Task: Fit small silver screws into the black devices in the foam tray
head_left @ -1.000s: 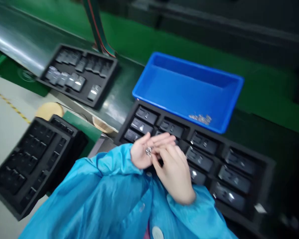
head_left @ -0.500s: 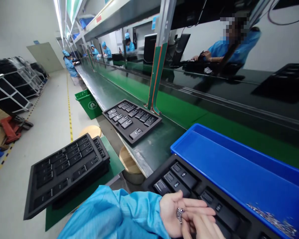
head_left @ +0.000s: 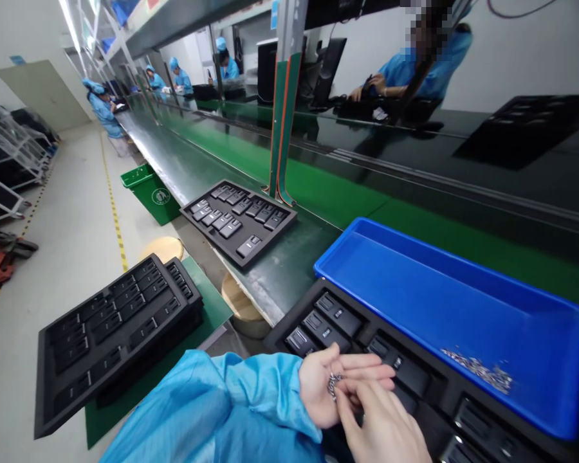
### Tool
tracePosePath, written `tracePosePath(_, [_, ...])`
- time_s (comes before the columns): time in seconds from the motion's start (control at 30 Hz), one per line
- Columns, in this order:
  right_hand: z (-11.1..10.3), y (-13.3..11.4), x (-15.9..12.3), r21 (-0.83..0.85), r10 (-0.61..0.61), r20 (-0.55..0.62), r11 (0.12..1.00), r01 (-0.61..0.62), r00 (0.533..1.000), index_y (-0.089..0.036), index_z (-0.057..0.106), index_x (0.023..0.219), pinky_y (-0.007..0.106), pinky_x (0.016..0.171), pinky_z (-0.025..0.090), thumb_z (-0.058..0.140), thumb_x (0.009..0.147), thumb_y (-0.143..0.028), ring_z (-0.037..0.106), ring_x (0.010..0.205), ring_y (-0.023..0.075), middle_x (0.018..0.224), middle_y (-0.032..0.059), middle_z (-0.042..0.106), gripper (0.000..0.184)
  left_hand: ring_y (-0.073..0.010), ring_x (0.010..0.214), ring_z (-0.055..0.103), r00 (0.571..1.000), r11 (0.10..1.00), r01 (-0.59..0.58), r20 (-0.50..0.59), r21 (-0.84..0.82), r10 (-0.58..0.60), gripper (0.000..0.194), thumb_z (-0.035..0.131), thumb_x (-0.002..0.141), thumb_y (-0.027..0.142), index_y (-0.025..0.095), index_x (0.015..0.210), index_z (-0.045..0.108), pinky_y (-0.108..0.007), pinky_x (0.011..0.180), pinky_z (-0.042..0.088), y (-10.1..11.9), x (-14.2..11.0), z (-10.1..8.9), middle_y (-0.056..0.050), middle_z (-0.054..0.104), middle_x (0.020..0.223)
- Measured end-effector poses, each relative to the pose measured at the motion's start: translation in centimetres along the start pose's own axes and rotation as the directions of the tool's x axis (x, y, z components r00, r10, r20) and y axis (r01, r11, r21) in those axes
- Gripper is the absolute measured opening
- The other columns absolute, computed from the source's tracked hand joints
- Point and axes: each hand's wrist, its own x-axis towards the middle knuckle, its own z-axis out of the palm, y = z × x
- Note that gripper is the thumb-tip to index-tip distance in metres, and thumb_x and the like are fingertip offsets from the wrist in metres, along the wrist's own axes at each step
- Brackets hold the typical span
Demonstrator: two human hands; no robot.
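because the left hand [head_left: 318, 392] lies palm up with its fingers stretched out rather than curled, the small metal pieces [head_left: 334, 386] on it have little to fence them in. they sit in a loose cluster on the palm, near the base of the fingers, and a slight tilt of the wrist could, i judge, send some sliding off.

the right hand [head_left: 383, 418] reaches over from the other side, its thumb and forefinger drawn close together at the edge of the cluster. whether a piece is caught between them is too small to tell. as the pieces look tangled or heaped, a pinch at one could drag or flick its neighbours away.

both hands are above the near black tray [head_left: 294, 312], whose recesses hold black devices [head_left: 327, 331]. anything dropped could slip into a gap beside a device, where it would be hard to spot, or scratch a casing. the blue bin [head_left: 415, 296], with more metal pieces [head_left: 482, 370] scattered near its closer side, is beside that tray and appears to overlap its edge; a bump from the right arm could shift it and spread its contents.
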Motion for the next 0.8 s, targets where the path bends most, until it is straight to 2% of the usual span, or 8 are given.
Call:
tracePosePath(0.1, [-0.6,-1.5,0.4,-0.051,-0.043,-0.020,0.998,0.042,0.999,-0.034,0.055,0.080,0.049,0.060,0.051,0.054,0.090,-0.032,0.072,0.071,0.0347,0.076,0.0055,0.073,0.010,-0.0201,0.143,0.053,0.997,0.998,0.036,-0.064,-0.046,-0.039,0.059,0.022,0.102,0.030,0.027,0.115,0.079,-0.038,0.124,0.037,-0.4,0.8,-0.4,-0.005,0.064,0.144])
tracePosePath(0.2, [-1.0,-2.5,0.4,-0.124,-0.032,-0.040,0.992,0.027,0.999,-0.030,0.051,0.079,0.044,0.062,0.047,0.057,0.090,-0.022,0.068,0.072,0.0306,0.076,0.0047,0.069,0.015,-0.0220,0.144,0.053,0.980,0.989,0.060,-0.183,-0.132,-0.084,0.056,0.027,0.105,0.040,0.025,0.111,0.080,-0.036,0.127,0.031,-1.0,1.2,0.0,-0.005,0.067,0.141])
tracePosePath(0.3, [-1.1,-2.6,0.1,-0.141,0.036,-0.031,0.989,-0.040,0.999,-0.027,0.054,0.080,0.040,0.067,0.041,0.059,0.089,-0.021,0.063,0.078,0.0270,0.079,0.0041,0.067,0.012,-0.0235,0.149,0.047,0.962,0.962,0.111,-0.217,-0.250,-0.167,0.058,0.028,0.106,0.043,0.012,0.132,0.069,-0.035,0.129,0.026,-0.9,1.3,1.0,-0.013,0.057,0.152])
tracePosePath(0.4, [-1.3,-2.3,-0.2,-0.096,0.117,0.003,0.989,-0.116,0.993,-0.024,0.058,0.081,0.036,0.072,0.037,0.061,0.088,-0.019,0.058,0.081,0.0229,0.083,0.0016,0.065,0.009,-0.0239,0.152,0.042,0.939,0.930,0.152,-0.244,-0.333,-0.241,0.064,0.023,0.107,0.043,0.006,0.154,0.047,-0.037,0.130,0.021,-0.1,1.5,1.8,-0.016,0.049,0.159])
tracePosePath(0.57, [-2.6,-2.0,-0.3,-0.024,0.192,0.040,0.981,-0.191,0.981,-0.024,0.063,0.082,0.036,0.076,0.034,0.064,0.090,-0.025,0.053,0.084,0.0213,0.084,-0.0001,0.063,0.008,-0.0244,0.155,0.036,0.929,0.911,0.204,-0.222,-0.359,-0.296,0.069,0.014,0.108,0.044,0.004,0.160,0.034,-0.037,0.130,0.022,0.5,1.7,2.6,-0.017,0.044,0.161])
tracePosePath(0.8, [-3.9,-1.7,-0.3,-0.089,0.149,0.115,0.986,-0.139,0.982,-0.025,0.066,0.089,0.037,0.077,0.033,0.061,0.093,-0.023,0.051,0.087,0.0233,0.088,0.0018,0.064,0.006,-0.0252,0.158,0.027,0.938,0.905,0.232,-0.164,-0.355,-0.305,0.070,0.013,0.109,0.045,0.002,0.160,0.033,-0.039,0.131,0.020,0.4,1.6,2.3,-0.018,0.041,0.163])
